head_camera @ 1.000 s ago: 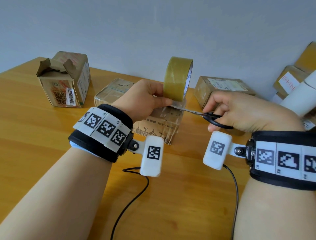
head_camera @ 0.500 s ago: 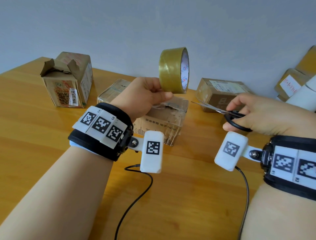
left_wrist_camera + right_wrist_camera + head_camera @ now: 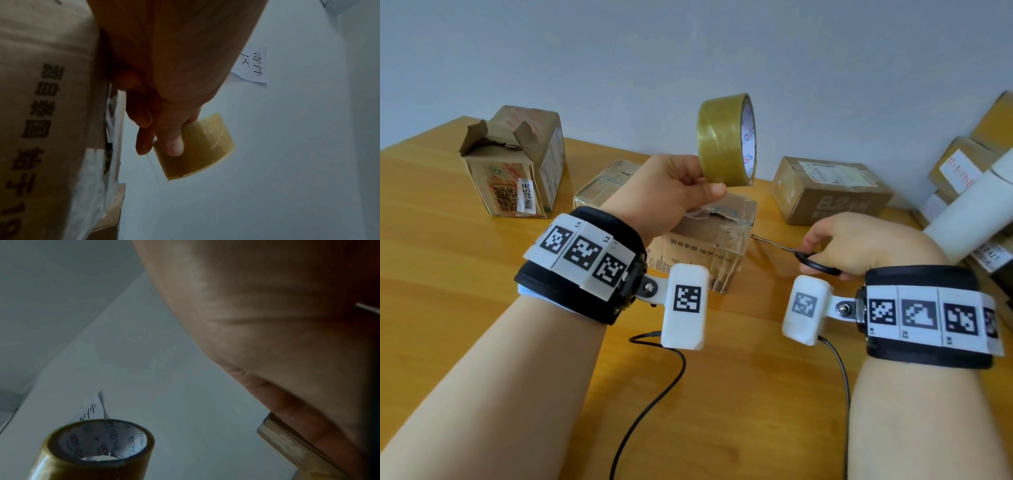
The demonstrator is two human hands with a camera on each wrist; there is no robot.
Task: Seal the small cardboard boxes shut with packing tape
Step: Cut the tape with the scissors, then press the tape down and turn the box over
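So the left hand (image 3: 671,192) is pinching the tape roll (image 3: 726,140) by its lower edge, holding it up above the small box (image 3: 709,240) sitting mid-desk (image 3: 448,274). The right hand (image 3: 859,243) is curled round black-handled scissors (image 3: 808,258), just right of that box. The box top looks taped over, though the glare makes it hard to tell.

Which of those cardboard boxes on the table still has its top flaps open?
The tall box at far left: its torn flaps stand up, unsealed. The box under the left hand and the flat ones behind look closed.
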